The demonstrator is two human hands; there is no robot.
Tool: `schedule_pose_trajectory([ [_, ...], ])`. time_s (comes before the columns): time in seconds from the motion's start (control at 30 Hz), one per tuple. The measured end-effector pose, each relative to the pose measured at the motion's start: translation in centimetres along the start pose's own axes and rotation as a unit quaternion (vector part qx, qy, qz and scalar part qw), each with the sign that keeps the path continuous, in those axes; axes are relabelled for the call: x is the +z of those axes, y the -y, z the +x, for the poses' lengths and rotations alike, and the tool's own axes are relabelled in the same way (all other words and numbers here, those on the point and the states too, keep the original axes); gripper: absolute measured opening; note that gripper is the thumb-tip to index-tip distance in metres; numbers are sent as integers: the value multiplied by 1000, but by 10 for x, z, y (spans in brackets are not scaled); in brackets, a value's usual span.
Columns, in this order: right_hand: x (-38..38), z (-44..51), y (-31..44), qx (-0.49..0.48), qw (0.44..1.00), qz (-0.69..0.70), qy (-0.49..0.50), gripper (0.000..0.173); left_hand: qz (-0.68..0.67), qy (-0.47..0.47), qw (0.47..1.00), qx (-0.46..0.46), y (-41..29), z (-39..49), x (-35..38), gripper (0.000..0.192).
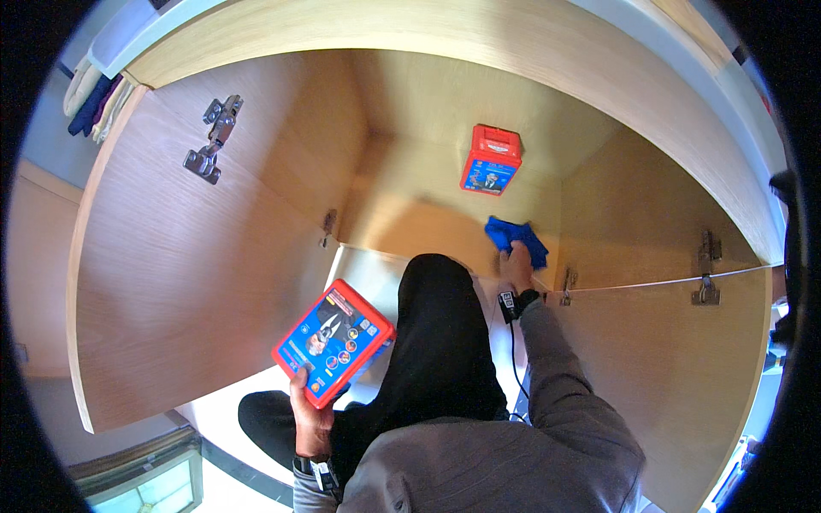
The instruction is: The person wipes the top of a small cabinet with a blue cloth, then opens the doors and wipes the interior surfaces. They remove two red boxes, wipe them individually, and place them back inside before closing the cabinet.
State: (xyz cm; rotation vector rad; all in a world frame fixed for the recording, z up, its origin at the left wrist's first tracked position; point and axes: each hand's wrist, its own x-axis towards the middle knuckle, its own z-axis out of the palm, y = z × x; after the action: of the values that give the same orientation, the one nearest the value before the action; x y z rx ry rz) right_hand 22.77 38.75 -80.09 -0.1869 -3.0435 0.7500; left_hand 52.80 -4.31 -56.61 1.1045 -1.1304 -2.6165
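My left hand [310, 410] grips the lower end of a red plastic box [336, 343] with a blue printed label, held tilted beside my raised knee. Inside the wooden cabinet, my right hand [517, 268] is on a blue cloth [518, 238] at the cabinet floor, towards the right side. Its fingers hold the near part of the cloth. Farther back stands a second red plastic box [492, 160], also with a blue label and a handle on its top.
Two cabinet doors, left [192, 269] and right [654, 372], are swung wide. Metal hinges [213, 140] project from them. A pale countertop edge [718, 115] arches overhead. Folded cloths [96, 96] are at upper left. A cable [514, 359] runs from my right wrist.
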Motion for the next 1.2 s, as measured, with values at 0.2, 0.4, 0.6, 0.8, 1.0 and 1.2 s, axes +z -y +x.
schedule_pose_trajectory([
  [0.2,75,28,35,-4,991,-63,116,74,10,-7,999,45,-5,-8,-8,73],
  [0.4,128,105,146,-292,916,-46,272,49,31,-16,998,58,-11,-7,2,76],
  [0.6,119,54,102,-357,895,-20,267,29,37,-17,997,63,-21,-18,14,80],
  [0.8,19,33,68,-136,936,-220,241,35,78,17,992,96,-36,-17,35,80],
  [1.0,-101,16,201,-263,935,175,161,57,391,52,890,227,-68,3,79,112],
  [1.2,-177,-66,313,-569,746,245,245,115,776,106,506,362,-85,16,127,125],
])
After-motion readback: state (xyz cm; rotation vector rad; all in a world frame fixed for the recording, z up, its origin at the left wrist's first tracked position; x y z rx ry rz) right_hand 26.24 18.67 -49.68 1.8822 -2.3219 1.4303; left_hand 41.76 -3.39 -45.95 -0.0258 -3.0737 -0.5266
